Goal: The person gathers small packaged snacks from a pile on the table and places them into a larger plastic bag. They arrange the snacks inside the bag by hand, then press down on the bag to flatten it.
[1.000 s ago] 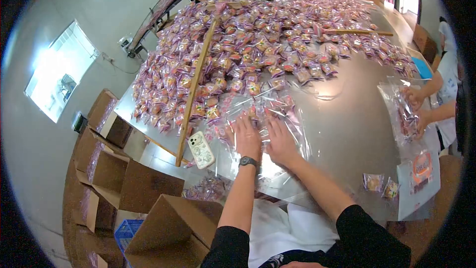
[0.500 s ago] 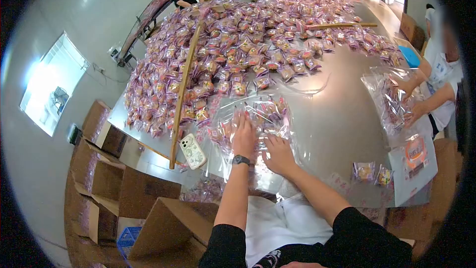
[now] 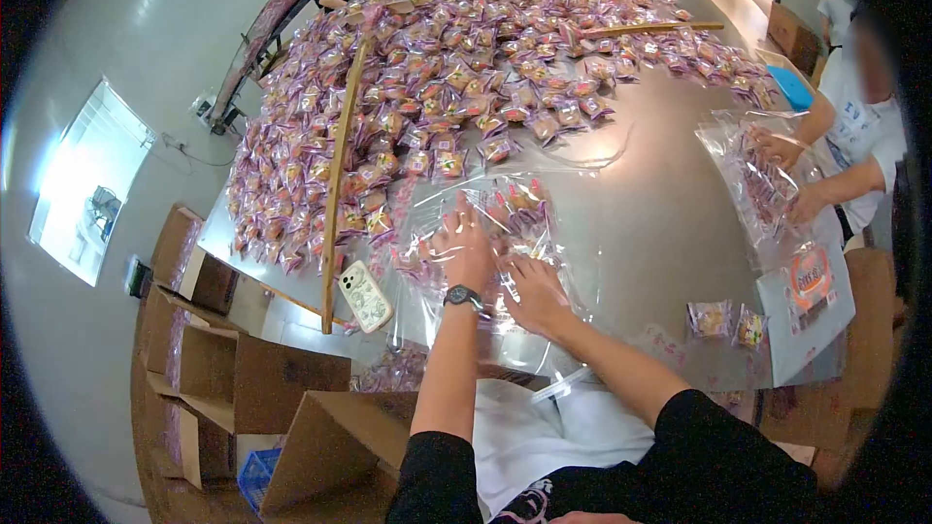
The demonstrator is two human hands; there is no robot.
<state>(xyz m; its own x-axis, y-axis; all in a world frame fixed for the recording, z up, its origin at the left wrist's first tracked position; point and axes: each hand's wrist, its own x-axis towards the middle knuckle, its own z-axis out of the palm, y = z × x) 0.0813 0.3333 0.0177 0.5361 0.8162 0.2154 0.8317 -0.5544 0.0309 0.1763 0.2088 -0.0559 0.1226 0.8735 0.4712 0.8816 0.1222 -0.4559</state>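
In front of me a large clear plastic bag lies flat on the metal table, with several small wrapped snacks inside it. My left hand, a dark watch on its wrist, rests on the bag with fingers spread. Beside it my right hand lies on the bag too, fingers stretched out. Both hands press on the film from above and grip nothing that I can see. A phone in a pale patterned case lies left of the bag.
A great heap of wrapped snacks covers the far table, with a wooden strip along its left. At right, a co-worker's hands are on another clear bag. Two loose snacks lie nearby. Cardboard boxes stand at lower left.
My left hand has shifted slightly on the bag and its fingers are spread wider. My right hand stays flat on the bag. The whole view has tilted a little downward.
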